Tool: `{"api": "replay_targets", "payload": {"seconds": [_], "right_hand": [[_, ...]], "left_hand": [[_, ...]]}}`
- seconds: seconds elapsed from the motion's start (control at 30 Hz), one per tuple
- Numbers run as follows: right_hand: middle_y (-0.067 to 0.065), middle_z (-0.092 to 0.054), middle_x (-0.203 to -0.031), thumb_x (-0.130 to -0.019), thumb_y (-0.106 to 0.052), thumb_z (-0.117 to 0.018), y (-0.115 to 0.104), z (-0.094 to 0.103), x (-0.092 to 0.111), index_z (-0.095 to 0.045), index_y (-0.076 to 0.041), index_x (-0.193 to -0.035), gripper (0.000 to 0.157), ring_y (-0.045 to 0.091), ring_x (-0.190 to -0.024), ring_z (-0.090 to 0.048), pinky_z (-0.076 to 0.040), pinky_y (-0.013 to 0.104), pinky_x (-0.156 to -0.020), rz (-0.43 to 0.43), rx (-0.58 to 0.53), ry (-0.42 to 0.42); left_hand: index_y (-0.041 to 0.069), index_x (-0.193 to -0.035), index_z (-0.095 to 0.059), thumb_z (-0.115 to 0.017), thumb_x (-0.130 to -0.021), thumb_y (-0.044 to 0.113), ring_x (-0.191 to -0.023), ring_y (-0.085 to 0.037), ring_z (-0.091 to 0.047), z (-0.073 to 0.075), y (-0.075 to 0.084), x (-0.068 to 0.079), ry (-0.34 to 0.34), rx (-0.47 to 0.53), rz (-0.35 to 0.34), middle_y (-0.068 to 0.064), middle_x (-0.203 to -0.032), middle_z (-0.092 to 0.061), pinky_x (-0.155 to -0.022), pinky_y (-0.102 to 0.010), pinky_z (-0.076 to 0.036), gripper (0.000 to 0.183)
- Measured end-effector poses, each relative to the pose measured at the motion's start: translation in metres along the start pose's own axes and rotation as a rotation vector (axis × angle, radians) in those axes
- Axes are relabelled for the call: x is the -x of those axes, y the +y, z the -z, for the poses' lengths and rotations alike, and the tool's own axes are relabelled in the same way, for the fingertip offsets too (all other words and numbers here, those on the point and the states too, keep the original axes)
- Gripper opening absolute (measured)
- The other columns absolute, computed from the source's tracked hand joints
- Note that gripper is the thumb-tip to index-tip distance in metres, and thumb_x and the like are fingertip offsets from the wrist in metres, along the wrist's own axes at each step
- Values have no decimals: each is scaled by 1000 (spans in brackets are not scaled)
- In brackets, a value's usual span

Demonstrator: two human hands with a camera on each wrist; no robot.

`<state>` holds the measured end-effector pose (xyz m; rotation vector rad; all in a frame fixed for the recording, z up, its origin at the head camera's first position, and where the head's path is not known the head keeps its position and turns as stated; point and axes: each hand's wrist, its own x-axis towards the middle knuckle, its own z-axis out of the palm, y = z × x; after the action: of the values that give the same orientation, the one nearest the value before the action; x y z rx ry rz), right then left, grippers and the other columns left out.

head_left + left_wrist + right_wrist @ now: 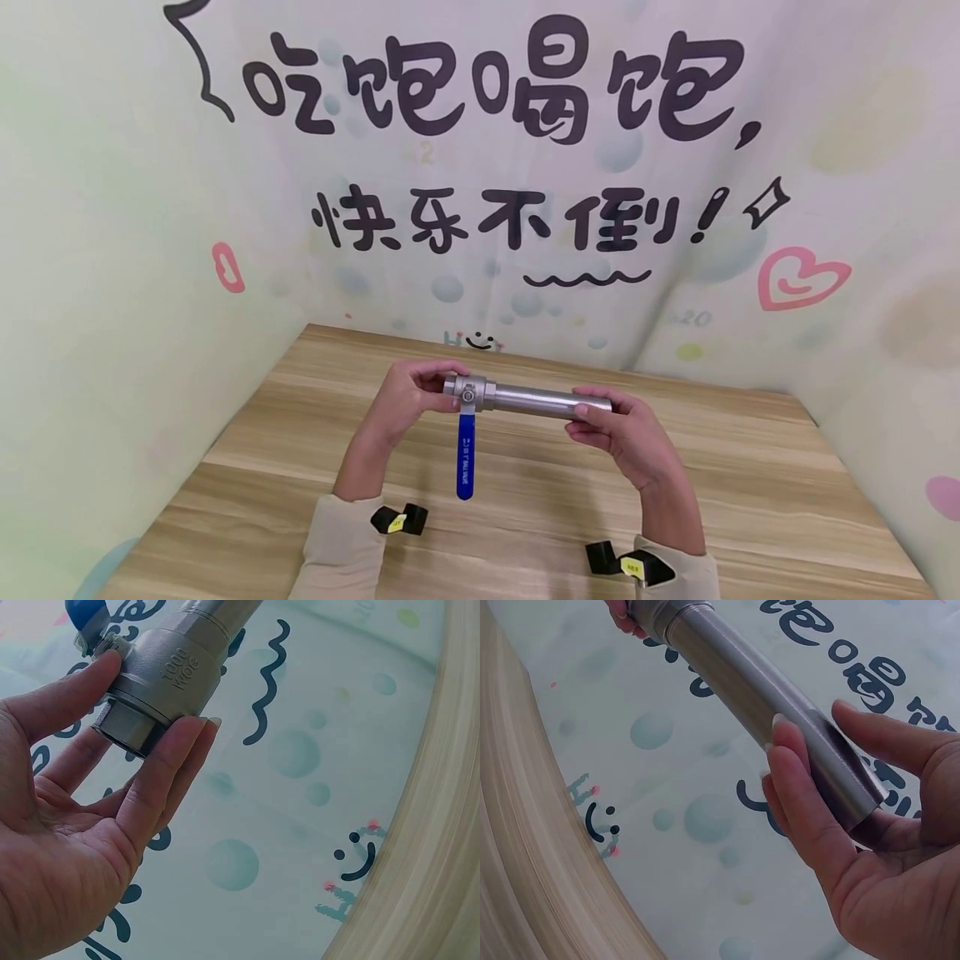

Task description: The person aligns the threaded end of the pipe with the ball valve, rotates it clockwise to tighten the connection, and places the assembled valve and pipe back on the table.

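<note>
Above the table, both hands hold up a metal ball valve point(471, 390) joined to a straight steel pipe point(534, 401). My left hand point(405, 396) grips the valve body at its free end, thumb on the near side and fingers round the far side. In the left wrist view the valve body point(169, 671) shows raised "1000 WOG" lettering. A blue lever handle point(466, 457) points down toward me. My right hand point(622, 429) holds the pipe near its far right end, thumb opposite the fingers. In the right wrist view the pipe point(742, 682) slants between that thumb and the fingers.
The wood-grain table point(510, 533) lies below the hands. A printed white curtain point(480, 167) with dark lettering closes off the back and sides. Each sleeve has a black strap piece with a yellow label, such as the left strap point(397, 520).
</note>
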<state>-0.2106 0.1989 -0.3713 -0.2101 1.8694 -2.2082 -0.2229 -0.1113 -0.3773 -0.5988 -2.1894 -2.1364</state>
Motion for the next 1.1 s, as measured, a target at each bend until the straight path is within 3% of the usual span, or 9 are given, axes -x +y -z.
{"api": "replay_targets", "payload": {"seconds": [0.13, 0.33, 0.47, 0.97, 1.1], "right_hand": [[11, -60, -102, -89, 3, -64, 0, 1, 1, -58, 4, -120, 31, 18, -78, -71, -58, 33, -79, 18, -1, -20], [11, -62, -99, -91, -1, -64, 0, 3, 2, -63, -5, -114, 23, 17, -76, -70, -58, 32, -77, 21, 24, 7], [11, -60, -100, -91, -3, -65, -1, 3, 2, -59, 3, -119, 29, 16, -75, -70, -59, 32, -77, 18, 47, 24], [13, -60, -102, -93, -11, -65, 3, 2, -4, -48, 9, -129, 45, 15, -74, -70, -58, 30, -77, -62, 16, 79], [12, -62, -98, -93, -9, -65, 5, 5, -7, -50, 7, -126, 40, 15, -73, -70, -59, 29, -75, -97, -16, 79]], "left_hand": [[-5, -109, -69, -72, -74, -9, -87, -24, -63, 0, 0, 0, 1, 0, 1, -22, -109, -65, -74, -32, -58, 35], [-5, -110, -69, -72, -75, -9, -86, -24, -63, -1, -1, -1, -3, 3, 10, -21, -108, -66, -74, -33, -58, 35], [-5, -109, -69, -71, -74, -9, -86, -24, -62, -2, -2, -2, 1, -6, 16, -21, -106, -66, -73, -33, -58, 35], [-6, -113, -67, -71, -77, -10, -87, -22, -65, -7, -5, -2, 15, 22, 68, -23, -109, -65, -73, -36, -59, 37], [-7, -115, -66, -70, -78, -10, -87, -22, -65, -10, -10, -4, 12, 20, 84, -23, -108, -65, -74, -36, -59, 38]]}}
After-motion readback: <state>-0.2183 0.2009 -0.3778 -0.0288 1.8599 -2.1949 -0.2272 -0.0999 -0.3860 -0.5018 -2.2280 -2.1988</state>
